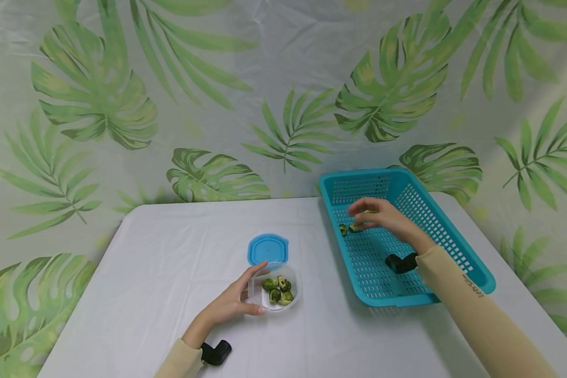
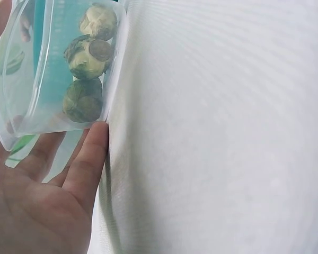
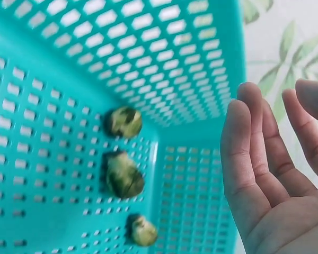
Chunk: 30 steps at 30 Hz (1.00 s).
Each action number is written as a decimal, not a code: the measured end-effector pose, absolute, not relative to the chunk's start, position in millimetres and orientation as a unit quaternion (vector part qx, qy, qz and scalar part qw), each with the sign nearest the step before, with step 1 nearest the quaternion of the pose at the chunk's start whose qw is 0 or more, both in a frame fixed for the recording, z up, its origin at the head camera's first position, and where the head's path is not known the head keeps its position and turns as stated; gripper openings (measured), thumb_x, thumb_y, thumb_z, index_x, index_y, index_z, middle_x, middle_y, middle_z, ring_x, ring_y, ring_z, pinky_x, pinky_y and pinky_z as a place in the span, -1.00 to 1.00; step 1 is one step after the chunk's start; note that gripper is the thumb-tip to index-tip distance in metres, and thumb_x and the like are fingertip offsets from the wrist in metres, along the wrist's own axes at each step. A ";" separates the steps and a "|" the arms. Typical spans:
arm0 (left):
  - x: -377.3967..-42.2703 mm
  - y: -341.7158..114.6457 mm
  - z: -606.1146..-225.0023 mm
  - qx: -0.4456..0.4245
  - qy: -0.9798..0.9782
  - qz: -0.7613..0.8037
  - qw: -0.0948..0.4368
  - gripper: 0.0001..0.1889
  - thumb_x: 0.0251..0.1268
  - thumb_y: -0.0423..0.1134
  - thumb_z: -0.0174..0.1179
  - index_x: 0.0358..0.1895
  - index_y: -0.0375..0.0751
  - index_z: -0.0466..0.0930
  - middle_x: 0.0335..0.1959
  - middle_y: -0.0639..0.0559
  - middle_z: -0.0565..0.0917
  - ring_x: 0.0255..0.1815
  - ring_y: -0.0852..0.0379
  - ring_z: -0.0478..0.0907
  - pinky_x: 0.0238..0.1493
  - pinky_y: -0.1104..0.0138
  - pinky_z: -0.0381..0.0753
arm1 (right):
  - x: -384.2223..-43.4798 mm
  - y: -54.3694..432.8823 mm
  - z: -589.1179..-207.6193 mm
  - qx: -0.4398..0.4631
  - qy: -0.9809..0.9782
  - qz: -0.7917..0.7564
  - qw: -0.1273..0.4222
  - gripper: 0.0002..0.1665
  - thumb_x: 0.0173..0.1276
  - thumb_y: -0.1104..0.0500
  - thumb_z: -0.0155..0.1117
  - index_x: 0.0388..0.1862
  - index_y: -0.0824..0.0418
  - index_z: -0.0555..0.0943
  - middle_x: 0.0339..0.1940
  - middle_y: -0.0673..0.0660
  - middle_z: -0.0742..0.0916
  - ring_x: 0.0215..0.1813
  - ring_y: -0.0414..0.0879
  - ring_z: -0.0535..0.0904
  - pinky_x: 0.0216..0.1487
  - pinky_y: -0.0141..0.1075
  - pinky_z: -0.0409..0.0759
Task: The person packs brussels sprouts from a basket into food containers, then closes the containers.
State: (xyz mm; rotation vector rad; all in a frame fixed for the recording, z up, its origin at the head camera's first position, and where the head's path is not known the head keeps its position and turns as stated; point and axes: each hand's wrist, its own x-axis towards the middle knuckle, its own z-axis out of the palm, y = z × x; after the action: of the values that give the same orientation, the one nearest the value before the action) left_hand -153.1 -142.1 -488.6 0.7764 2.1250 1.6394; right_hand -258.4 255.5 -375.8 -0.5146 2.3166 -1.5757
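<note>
My left hand holds a clear plastic container from its left side, the thumb at the near edge and the fingers round the far side. Several Brussels sprouts lie inside it; the left wrist view shows some of these sprouts through the wall. Over the far left part of a turquoise basket is my right hand, fingers loosely bent with nothing between them. Three Brussels sprouts lie on the basket floor below that hand, partly hidden by it in the head view.
A blue lid lies on the white-covered table, just beyond the container. The basket has raised, perforated walls and stands at the table's right side. Behind the table hangs a leaf-patterned sheet.
</note>
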 end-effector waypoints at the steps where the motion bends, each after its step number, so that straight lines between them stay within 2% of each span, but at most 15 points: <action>1: -153.1 -142.0 -488.7 0.274 0.749 0.578 0.172 -0.01 0.10 -0.26 0.37 0.54 -0.12 -0.09 0.44 -0.19 0.17 0.44 -0.22 0.04 0.25 -0.18 0.22 | -259.9 257.6 -377.0 -0.174 0.807 -0.545 0.146 -0.61 0.41 0.26 0.15 0.14 0.44 0.44 0.12 0.42 0.50 0.06 0.38 0.48 -0.02 -0.02 0.58; 9: -153.1 -141.8 -489.1 0.272 0.751 0.577 0.172 -0.01 0.10 -0.25 0.37 0.54 -0.11 -0.09 0.44 -0.18 0.18 0.44 -0.21 0.04 0.25 -0.16 0.23 | -269.9 270.4 -385.1 -0.155 0.817 -0.534 0.154 -0.53 0.42 0.25 0.12 0.22 0.47 0.36 0.19 0.44 0.45 0.08 0.35 0.48 0.04 0.11 0.51; 18: -151.9 -141.9 -487.0 0.269 0.751 0.578 0.172 -0.01 0.10 -0.25 0.38 0.54 -0.11 -0.08 0.44 -0.18 0.18 0.45 -0.21 0.04 0.24 -0.17 0.23 | -279.8 280.1 -390.6 -0.150 0.818 -0.528 0.175 -0.51 0.45 0.23 0.08 0.25 0.49 0.32 0.21 0.52 0.38 0.10 0.38 0.47 0.05 0.15 0.49; 23: -152.1 -141.7 -486.6 0.272 0.748 0.580 0.174 -0.01 0.10 -0.25 0.37 0.54 -0.12 -0.09 0.44 -0.19 0.18 0.45 -0.21 0.03 0.24 -0.18 0.22 | -286.4 285.6 -396.6 -0.137 0.821 -0.516 0.201 -0.48 0.48 0.23 0.03 0.30 0.48 0.27 0.24 0.52 0.36 0.16 0.38 0.43 0.12 0.16 0.44; 30: -151.9 -142.0 -486.8 0.267 0.752 0.577 0.175 0.00 0.09 -0.24 0.38 0.54 -0.11 -0.09 0.44 -0.17 0.18 0.45 -0.20 0.01 0.24 -0.21 0.19 | -294.8 287.1 -406.0 -0.125 0.836 -0.482 0.230 -0.45 0.46 0.26 0.01 0.36 0.47 0.23 0.29 0.50 0.35 0.14 0.34 0.47 0.14 0.14 0.43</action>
State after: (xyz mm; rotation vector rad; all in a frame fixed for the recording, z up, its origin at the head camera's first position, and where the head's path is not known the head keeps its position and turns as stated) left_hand -151.9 -142.0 -486.8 0.7553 2.1294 1.6356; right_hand -294.8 287.1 -406.0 -0.3441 2.3005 -1.3255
